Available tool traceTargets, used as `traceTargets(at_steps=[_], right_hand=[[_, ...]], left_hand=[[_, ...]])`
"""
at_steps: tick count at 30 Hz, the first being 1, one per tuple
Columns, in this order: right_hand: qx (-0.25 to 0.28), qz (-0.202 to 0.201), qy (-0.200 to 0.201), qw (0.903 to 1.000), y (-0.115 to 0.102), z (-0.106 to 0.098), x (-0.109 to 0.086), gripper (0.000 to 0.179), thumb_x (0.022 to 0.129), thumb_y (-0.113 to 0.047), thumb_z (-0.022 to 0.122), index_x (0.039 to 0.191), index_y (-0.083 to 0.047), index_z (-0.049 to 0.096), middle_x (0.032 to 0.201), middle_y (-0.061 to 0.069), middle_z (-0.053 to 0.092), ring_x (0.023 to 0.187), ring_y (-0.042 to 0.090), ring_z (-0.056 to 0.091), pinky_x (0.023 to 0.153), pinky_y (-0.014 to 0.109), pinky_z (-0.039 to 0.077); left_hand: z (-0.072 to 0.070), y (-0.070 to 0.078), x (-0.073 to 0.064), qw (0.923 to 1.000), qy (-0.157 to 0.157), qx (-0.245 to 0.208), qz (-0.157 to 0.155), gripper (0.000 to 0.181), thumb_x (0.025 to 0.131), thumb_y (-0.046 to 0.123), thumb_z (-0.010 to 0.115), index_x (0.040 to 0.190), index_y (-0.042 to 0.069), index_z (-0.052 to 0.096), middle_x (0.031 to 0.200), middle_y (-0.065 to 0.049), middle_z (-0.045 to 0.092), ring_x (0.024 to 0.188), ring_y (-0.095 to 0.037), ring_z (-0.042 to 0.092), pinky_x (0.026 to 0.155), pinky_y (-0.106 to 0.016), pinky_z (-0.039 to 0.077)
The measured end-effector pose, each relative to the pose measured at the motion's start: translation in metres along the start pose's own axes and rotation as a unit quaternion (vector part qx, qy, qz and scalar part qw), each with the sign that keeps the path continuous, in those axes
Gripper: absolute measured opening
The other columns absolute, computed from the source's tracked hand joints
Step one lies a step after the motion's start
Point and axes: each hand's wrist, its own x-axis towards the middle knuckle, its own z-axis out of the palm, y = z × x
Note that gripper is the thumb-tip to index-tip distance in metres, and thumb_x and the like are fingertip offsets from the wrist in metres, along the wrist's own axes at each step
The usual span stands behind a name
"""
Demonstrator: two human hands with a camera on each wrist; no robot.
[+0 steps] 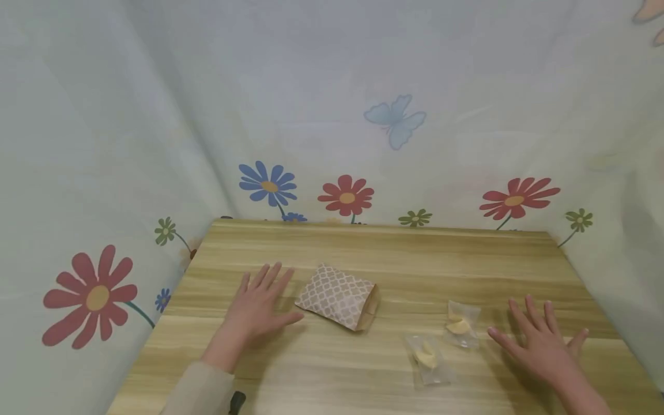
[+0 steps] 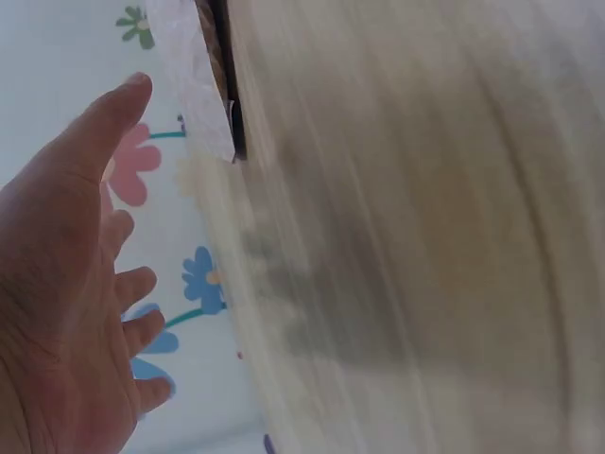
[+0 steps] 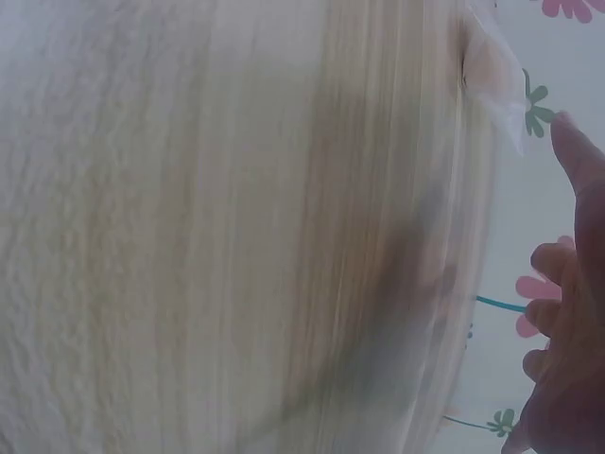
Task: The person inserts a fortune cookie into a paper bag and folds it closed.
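A small paper bag (image 1: 337,295) with a white lattice pattern lies on its side on the wooden table, its brown open mouth facing right. Left of it my left hand (image 1: 257,305) hovers with fingers spread, holding nothing; the thumb points toward the bag. Two clear wrappers, each with a pale yellow curved piece like a fortune cookie inside, lie right of the bag: a nearer packet (image 1: 428,358) and a farther packet (image 1: 461,325). My right hand (image 1: 542,346) is spread just right of them, also holding nothing. Both wrist views show the hands raised above the tabletop.
The wood-grain table (image 1: 384,248) meets a pale cloth backdrop (image 1: 311,86) printed with flowers and a butterfly at its back and sides. A small dark object (image 1: 237,402) shows beside the left sleeve at the bottom edge.
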Motion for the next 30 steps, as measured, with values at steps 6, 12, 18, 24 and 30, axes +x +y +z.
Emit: traceTargets(at_steps=[6, 12, 18, 24, 30], right_hand=[[0.006, -0.001, -0.005, 1.0000, -0.004, -0.004, 0.001, 0.091, 0.089, -0.069, 0.043, 0.155, -0.014, 0.013, 0.157, 0.023, -0.001, 0.138, 0.043, -0.025, 0.076, 0.069, -0.036], [0.009, -0.004, 0.003, 0.9999, -0.006, -0.005, 0.001, 0.090, 0.089, -0.069, 0.044, 0.155, -0.016, 0.013, 0.158, 0.022, -0.001, 0.139, 0.042, -0.024, 0.078, 0.070, -0.035], [0.019, -0.005, -0.003, 0.9998, -0.006, -0.005, 0.000, 0.089, 0.090, -0.067, 0.045, 0.155, -0.015, 0.013, 0.158, 0.021, -0.003, 0.139, 0.042, -0.024, 0.077, 0.070, -0.035], [0.023, -0.015, 0.001, 0.9996, -0.007, -0.006, 0.004, 0.091, 0.089, -0.067, 0.046, 0.155, -0.016, 0.012, 0.157, 0.023, 0.003, 0.139, 0.044, -0.021, 0.077, 0.071, -0.034], [0.021, -0.022, -0.004, 0.9995, -0.010, -0.002, 0.005, 0.089, 0.090, -0.067, 0.045, 0.155, -0.017, 0.012, 0.158, 0.019, 0.001, 0.140, 0.043, -0.021, 0.079, 0.069, -0.035]], left_hand=[[-0.013, 0.012, 0.018, 0.9987, -0.011, 0.023, 0.043, 0.105, 0.068, 0.083, 0.056, 0.153, 0.031, 0.024, 0.159, -0.005, 0.021, 0.146, -0.033, 0.017, 0.113, -0.062, 0.011], [-0.020, 0.024, 0.031, 0.9961, -0.040, 0.047, 0.063, 0.111, 0.063, 0.084, 0.059, 0.153, 0.032, 0.022, 0.160, -0.003, 0.019, 0.147, -0.031, 0.015, 0.114, -0.062, 0.010], [-0.027, 0.033, 0.038, 0.9924, -0.058, 0.075, 0.080, 0.114, 0.061, 0.085, 0.061, 0.154, 0.032, 0.020, 0.161, -0.002, 0.016, 0.147, -0.029, 0.012, 0.115, -0.060, 0.009], [-0.028, 0.039, 0.046, 0.9885, -0.063, 0.099, 0.095, 0.115, 0.061, 0.087, 0.058, 0.154, 0.032, 0.019, 0.161, -0.002, 0.017, 0.147, -0.029, 0.014, 0.115, -0.059, 0.010], [-0.025, 0.046, 0.049, 0.9883, -0.085, 0.086, 0.093, 0.116, 0.060, 0.084, 0.063, 0.154, 0.033, 0.017, 0.161, -0.002, 0.015, 0.147, -0.030, 0.011, 0.115, -0.059, 0.004]])
